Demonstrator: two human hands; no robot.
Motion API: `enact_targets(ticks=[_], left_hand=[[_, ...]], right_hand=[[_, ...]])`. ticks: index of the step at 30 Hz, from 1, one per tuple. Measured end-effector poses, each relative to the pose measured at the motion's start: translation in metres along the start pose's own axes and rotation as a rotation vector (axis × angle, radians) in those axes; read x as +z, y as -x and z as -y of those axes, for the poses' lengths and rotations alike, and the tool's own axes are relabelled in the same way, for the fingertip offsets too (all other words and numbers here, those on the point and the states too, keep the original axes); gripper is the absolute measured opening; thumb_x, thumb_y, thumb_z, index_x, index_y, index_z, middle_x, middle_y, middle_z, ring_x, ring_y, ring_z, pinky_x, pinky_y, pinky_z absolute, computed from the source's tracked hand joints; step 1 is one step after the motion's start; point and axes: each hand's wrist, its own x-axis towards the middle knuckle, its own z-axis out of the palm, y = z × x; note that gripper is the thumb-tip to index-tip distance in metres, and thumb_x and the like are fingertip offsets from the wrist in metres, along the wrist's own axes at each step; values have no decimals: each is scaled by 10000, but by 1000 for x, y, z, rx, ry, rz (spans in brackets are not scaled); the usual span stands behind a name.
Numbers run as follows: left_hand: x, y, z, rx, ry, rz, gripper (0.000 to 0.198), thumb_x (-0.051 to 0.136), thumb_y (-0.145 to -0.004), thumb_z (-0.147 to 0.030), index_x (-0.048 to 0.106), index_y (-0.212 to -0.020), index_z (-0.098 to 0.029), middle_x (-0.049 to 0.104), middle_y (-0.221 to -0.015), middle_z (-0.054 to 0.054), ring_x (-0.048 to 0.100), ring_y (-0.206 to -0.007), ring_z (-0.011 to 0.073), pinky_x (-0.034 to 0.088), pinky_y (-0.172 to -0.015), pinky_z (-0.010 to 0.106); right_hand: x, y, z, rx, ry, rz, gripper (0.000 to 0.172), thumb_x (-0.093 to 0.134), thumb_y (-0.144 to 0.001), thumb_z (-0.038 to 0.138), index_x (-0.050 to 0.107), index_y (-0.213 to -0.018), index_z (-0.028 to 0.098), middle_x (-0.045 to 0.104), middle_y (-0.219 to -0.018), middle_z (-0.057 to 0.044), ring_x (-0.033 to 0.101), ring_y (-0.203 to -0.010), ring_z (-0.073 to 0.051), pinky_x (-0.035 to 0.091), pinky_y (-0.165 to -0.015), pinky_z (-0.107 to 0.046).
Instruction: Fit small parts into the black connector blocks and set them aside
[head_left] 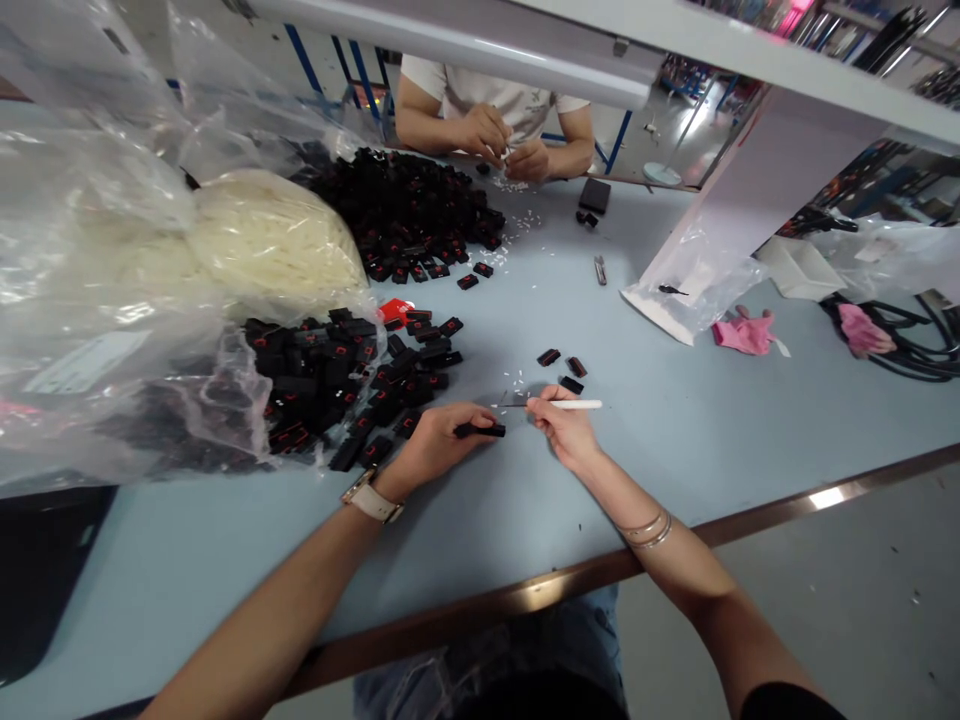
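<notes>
Between the thumb and fingers of my left hand (pixel 442 440) is a small black plastic part (pixel 484 430), held just over the table. My right hand (pixel 564 425) pinches a thin tool with a white handle (pixel 581 404); its dark, slender shaft points left toward a few tiny white pieces (pixel 516 382) on the table. The tool's tip is close above the black part, and the two look apart. Three loose black parts (pixel 575 366) lie just beyond my right hand. A pile of black and red parts (pixel 420 370) spreads to the left of my left hand.
Clear plastic bags (pixel 150 300) fill the left side. Across the blue table (pixel 465 540), a person's hands (pixel 487 135) work near a larger black pile (pixel 420 205). A clipper-like tool (pixel 600 270), a white upright panel (pixel 750 200) and pink gloves (pixel 744 333) are at the right.
</notes>
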Motion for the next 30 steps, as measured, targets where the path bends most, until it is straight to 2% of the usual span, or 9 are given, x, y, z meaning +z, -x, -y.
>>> enact_targets(ticks=[4,9,16,20,24,27,30], left_hand=[[0,-1,-2,37,-12,-3,129,644,-819,-299,665,-795,-174,720,-958,83,685,-844,183,555,-726,284],[0,0,-1,54,-27,-2,94,630,-821,-265,637,-792,-175,714,-1019,91,691,-854,182,562,-730,285],[0,0,-1,20,-45,1,72,627,-812,-237,607,-783,-174,703,-1049,94,686,-862,182,555,-783,309],[-1,-2,-1,51,-102,-77,102,622,-826,-252,606,-775,-165,690,-977,86,666,-834,170,540,-708,274],[-1,-2,0,99,-152,-117,119,625,-839,-283,640,-812,-168,659,-845,57,632,-748,148,514,-653,250],[0,-2,1,127,-183,-95,133,625,-846,-305,641,-848,-172,661,-793,44,620,-712,147,499,-640,251],[1,-1,0,151,-221,-69,151,622,-852,-323,642,-874,-175,669,-789,45,616,-719,155,493,-656,262]], right_hand=[[0,2,-2,-177,174,-38,273,766,-581,321,521,-597,202,498,-532,63,391,-484,-73,297,-473,-225],[-1,6,-1,-240,402,6,257,726,-636,376,532,-627,208,538,-590,37,404,-507,-91,331,-490,-243],[-2,3,-1,-354,403,-37,293,689,-669,396,461,-616,220,484,-563,48,388,-501,-97,333,-493,-246],[-4,8,-1,-494,444,-52,222,610,-784,429,543,-730,225,541,-611,21,474,-558,-128,394,-548,-268],[-6,13,-1,-570,678,159,282,524,-865,465,626,-749,230,650,-713,-33,583,-637,-170,462,-663,-323],[-6,13,-2,-641,795,298,288,625,-799,482,588,-646,241,686,-749,-48,641,-741,-205,472,-773,-363],[-4,10,-2,-692,857,343,289,685,-757,431,527,-604,244,701,-792,-52,659,-817,-216,461,-829,-381]])
